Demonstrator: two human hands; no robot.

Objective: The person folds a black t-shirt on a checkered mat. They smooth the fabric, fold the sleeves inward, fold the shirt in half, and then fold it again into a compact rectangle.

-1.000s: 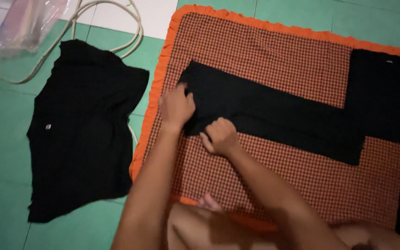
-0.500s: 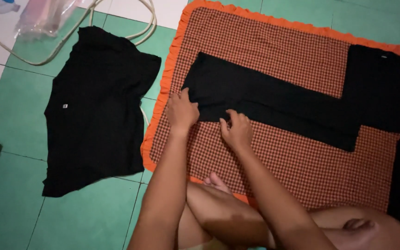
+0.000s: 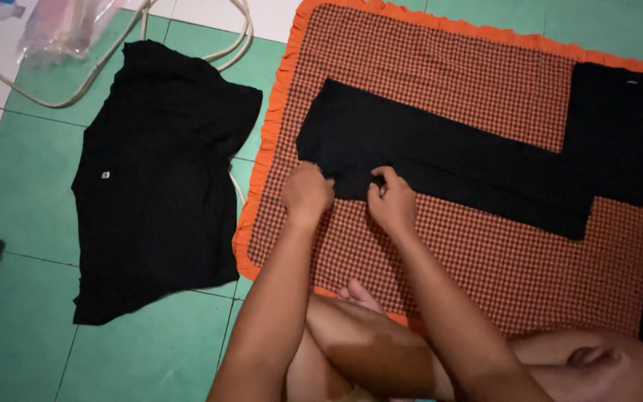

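A long black garment (image 3: 440, 156) lies flat on a red-checked mat with an orange frilled border (image 3: 485, 82). My left hand (image 3: 306, 192) pinches the garment's near edge at its left end. My right hand (image 3: 392, 201) grips the same near edge a little to the right of it. Both hands rest on the mat, fingers closed on the cloth. The garment widens into a larger black part (image 3: 623, 134) at the right side of the mat.
Another black garment (image 3: 154, 179) lies spread on the green tiled floor (image 3: 16, 193) left of the mat. A pale hose (image 3: 225, 45) and a clear plastic bag (image 3: 68, 26) lie at the top left. My bent legs (image 3: 381, 350) are at the mat's near edge.
My hands have shifted slightly along the garment's near edge and now pinch it closer together. The view has moved, so the mat sits further right.
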